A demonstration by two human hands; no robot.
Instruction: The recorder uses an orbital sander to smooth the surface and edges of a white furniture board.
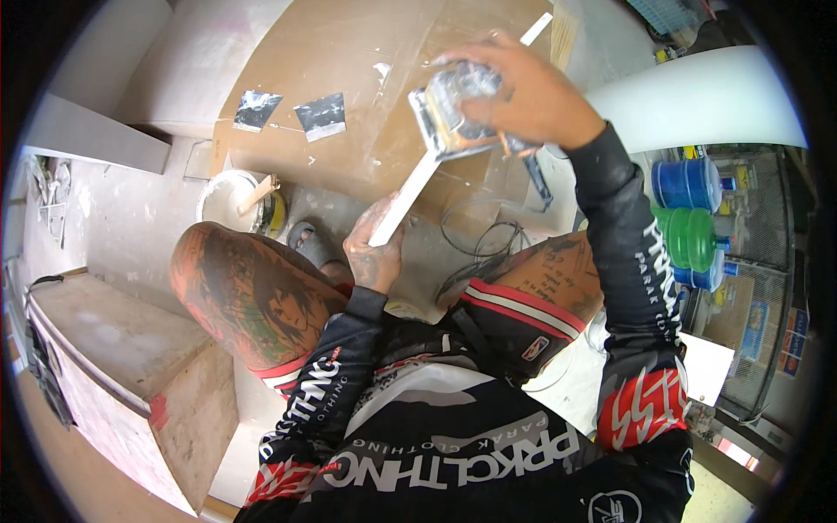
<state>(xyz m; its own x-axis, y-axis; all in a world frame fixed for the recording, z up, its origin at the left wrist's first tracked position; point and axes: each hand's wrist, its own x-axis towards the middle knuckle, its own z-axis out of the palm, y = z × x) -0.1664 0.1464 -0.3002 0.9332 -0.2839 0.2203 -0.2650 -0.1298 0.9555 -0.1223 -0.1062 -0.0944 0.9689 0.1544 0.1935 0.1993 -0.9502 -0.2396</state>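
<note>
My left hand (377,253) is closed round the near end of a long white strip (404,202), which slants up and away to the right. In my right hand (527,91) is a dusty electric sander (453,98), gripped from above. The sander's flat base lies across the strip and hides its middle. Beyond the sander, the far end of the strip (537,29) shows again. My right hand looks slightly smeared by motion. A dark cord (540,181) runs from the sander toward the floor.
Two dark sandpaper pieces (321,117) lie on the brown cardboard (292,57). A white bucket (209,202) holding a wooden stick (259,195) stands left. Looped cable (484,246) lies between my legs. Large bottles (687,237) and a white rounded object (711,100) are right; a wooden box (113,344) is left.
</note>
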